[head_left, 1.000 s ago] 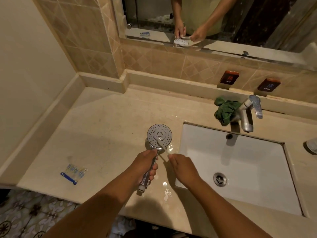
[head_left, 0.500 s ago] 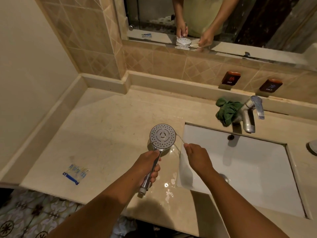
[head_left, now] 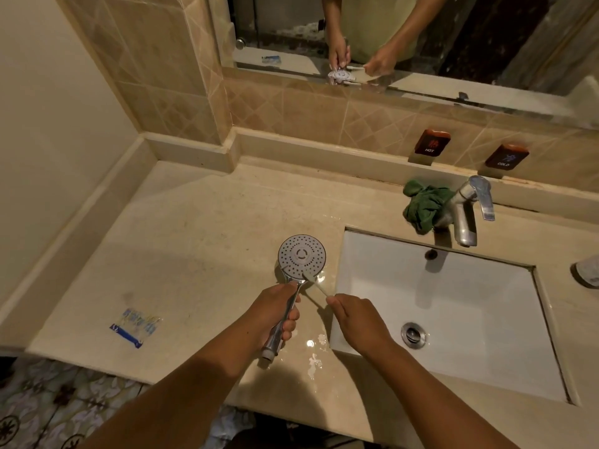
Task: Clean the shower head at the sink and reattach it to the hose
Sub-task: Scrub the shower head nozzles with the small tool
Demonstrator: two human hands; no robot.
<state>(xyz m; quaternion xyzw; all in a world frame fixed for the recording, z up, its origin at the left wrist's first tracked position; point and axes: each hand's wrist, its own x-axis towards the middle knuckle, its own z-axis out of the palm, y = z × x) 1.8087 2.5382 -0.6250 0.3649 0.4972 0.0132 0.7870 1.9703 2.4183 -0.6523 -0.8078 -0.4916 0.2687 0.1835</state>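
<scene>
Over the wet countertop (head_left: 201,222) left of the sink (head_left: 453,319), the left hand (head_left: 272,314) has its fingers wrapped around the chrome handle of the shower head (head_left: 301,256), face up. The right hand (head_left: 355,322) pinches a small white brush (head_left: 316,283), its tip touching the spray face's lower edge. A green cloth (head_left: 423,205) lies beside the faucet (head_left: 466,209).

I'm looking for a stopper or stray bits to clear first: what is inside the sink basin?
Inside the sink basin only the metal drain and overflow hole show. The right hand covers its near left corner.
</scene>
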